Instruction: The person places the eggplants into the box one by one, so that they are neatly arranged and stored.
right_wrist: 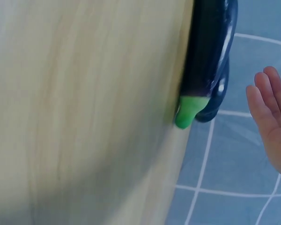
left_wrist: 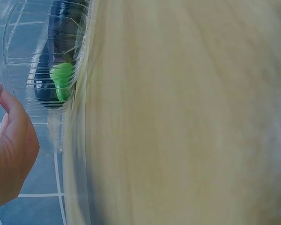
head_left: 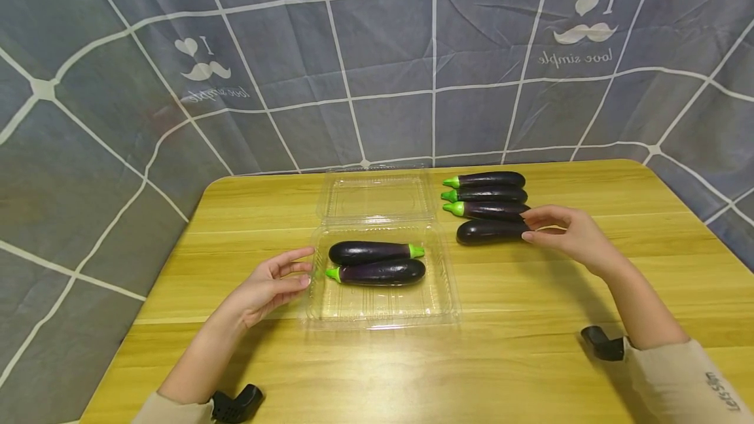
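A clear plastic clamshell box stands with its lid folded back. Inside, one eggplant has its green stem pointing right, and another eggplant in front points its stem left. My left hand is at the box's left side, fingertips at the rim, thumb and forefinger apart. At the right, my right hand hovers by the stem end of the front eggplant. In the right wrist view its fingers are extended, with a gap to the eggplant.
Behind the front eggplant lie three more: a near one, a middle one and a far one, stems to the left. A grey checked curtain rises behind the wooden table.
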The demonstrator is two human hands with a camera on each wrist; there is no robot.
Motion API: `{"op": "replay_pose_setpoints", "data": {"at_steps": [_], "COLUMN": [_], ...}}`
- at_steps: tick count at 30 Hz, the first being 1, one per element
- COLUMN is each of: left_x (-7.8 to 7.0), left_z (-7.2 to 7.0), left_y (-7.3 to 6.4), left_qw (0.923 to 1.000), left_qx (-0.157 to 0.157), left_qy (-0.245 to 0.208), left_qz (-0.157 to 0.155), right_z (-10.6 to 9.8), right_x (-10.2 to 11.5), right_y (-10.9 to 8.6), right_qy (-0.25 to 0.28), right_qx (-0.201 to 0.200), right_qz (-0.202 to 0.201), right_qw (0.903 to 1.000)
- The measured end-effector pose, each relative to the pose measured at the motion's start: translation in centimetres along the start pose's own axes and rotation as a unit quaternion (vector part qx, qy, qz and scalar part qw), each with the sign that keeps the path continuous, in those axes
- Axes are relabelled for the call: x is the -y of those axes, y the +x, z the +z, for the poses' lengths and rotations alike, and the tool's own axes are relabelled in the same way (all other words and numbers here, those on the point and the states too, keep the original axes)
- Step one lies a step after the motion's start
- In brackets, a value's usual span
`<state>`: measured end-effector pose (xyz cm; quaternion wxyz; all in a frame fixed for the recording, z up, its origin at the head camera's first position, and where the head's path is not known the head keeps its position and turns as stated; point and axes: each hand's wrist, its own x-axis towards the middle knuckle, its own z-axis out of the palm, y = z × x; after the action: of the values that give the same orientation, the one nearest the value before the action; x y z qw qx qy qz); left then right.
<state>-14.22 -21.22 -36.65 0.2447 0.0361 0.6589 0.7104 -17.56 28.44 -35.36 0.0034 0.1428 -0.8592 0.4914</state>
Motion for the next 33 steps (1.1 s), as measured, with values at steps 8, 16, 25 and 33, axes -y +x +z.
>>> {"op": "replay_pose_setpoints", "data": {"at_steps": [8, 16, 25, 33], "left_x": [0.1, 0.0, 0.0, 0.0], "left_z": [0.0, -0.1, -0.1, -0.1], "left_y": [0.0, 0.0, 0.0, 0.1], "left_qw": [1.0000, 1.0000, 1.0000, 1.0000], "left_qx": [0.003, 0.005, 0.005, 0.005], "left_qy": [0.000, -0.004, -0.002, -0.008], "left_qz": [0.000, -0.003, -0.005, -0.002], "right_z": [-0.9, -1.8, -2.5, -2.7], "right_x": [-1.3, -2.6, -4.4, -4.9], "right_y": [0.1, 0.5, 0.8, 1.3], "right_qy": [0.011, -0.012, -0.050, -0.077], "right_qx": [-0.002, 0.007, 0.021, 0.036], "right_qz": [0.026, 0.049, 0.064, 0.082], "right_qw": [0.9996, 0.9987, 0.9965, 0.9929]}}
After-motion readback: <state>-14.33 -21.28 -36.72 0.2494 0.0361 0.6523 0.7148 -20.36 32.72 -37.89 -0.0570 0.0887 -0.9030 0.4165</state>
